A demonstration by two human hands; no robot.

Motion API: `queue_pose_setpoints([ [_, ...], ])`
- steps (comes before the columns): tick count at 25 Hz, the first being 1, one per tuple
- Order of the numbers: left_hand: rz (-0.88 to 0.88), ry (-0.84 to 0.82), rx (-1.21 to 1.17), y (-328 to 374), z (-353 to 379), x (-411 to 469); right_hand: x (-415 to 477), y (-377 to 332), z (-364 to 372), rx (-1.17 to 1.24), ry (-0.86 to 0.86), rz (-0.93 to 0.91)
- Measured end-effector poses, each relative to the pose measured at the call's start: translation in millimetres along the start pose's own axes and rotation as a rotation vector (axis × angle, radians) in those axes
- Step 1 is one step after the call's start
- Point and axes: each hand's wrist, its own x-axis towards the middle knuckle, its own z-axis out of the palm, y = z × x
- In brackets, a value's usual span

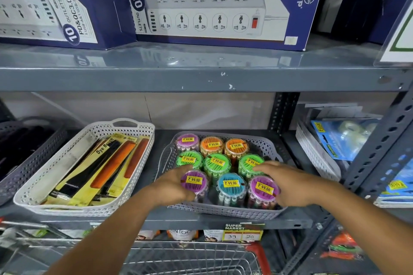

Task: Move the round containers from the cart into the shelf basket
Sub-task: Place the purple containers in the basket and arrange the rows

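A: What lies at the left of the grey metal shelf (pixel 201 222)?

B: A dark perforated basket (pixel 26 163) at the edge, then a white perforated plastic basket (pixel 138 140) holding yellow-carded dye brushes and orange combs (pixel 111 163). It sits just beside the grey perforated shelf basket (pixel 263 145), not touching it.

A: And the round containers?

B: Nine round clear containers with coloured lids (pixel 216 163) stand packed in three rows in that grey basket, each with a yellow price sticker. The person's left hand (pixel 172 187) has its grip wrapped around the front-left purple-lidded container (pixel 194 182), fingers above the lid and thumb below. The right hand (pixel 292 185) has its grip closed on the front-right purple-lidded container (pixel 263 188), fingers reaching onto the green lid behind it. A blue-lidded container (pixel 231 184) stands between the two.

A: What crowds the reach?

B: The upper grey shelf (pixel 201 78), bearing blue power-strip boxes (pixel 223 11), overhangs the basket. A perforated grey upright post (pixel 380 147) and a white basket of blue packets (pixel 321 152) stand close at the right. The wire cart (pixel 190 259) is below, under the arms.
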Motion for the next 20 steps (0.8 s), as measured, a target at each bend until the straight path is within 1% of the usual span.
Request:
queue_pose_setpoints([
  [2,0.005,0.004,-0.015,-1.7,1.4,1.1,-7.1,-0.6,9.4,0.161,0.123,0.125],
  [3,0.009,0.007,-0.017,-2.7,1.9,1.1,-9.5,-3.6,18.5,0.205,0.219,0.190],
  [4,0.011,0.011,-0.018,-3.6,2.3,1.5,-10.4,-7.7,29.2,0.192,0.326,0.241],
  [6,0.008,0.019,-0.023,-4.0,3.3,1.7,-5.9,-12.8,49.6,0.063,0.512,0.281],
  [7,0.006,0.021,-0.028,-4.5,3.6,1.8,-1.5,-13.1,56.0,0.027,0.562,0.279],
  [8,0.005,0.022,-0.032,-4.5,3.8,1.7,1.6,-12.7,58.4,0.045,0.586,0.276],
  [10,0.010,0.018,-0.035,-3.1,3.6,0.5,3.4,-10.2,56.1,0.140,0.572,0.282],
  [11,0.017,0.016,-0.039,-2.1,3.8,-0.1,2.4,-8.8,55.1,0.150,0.565,0.284],
  [14,0.011,0.016,-0.069,-1.3,4.4,-1.5,3.3,-20.5,53.4,0.068,0.595,0.198],
  [16,0.007,0.026,-0.084,-1.9,3.8,-2.3,13.5,-37.5,51.8,0.064,0.532,0.101],
  [17,0.007,0.034,-0.082,-2.7,3.4,-2.8,20.3,-44.8,52.0,0.081,0.481,0.082],
  [20,0.004,0.065,-0.069,-2.2,2.1,-5.2,35.5,-48.0,52.7,0.157,0.381,0.100],
])
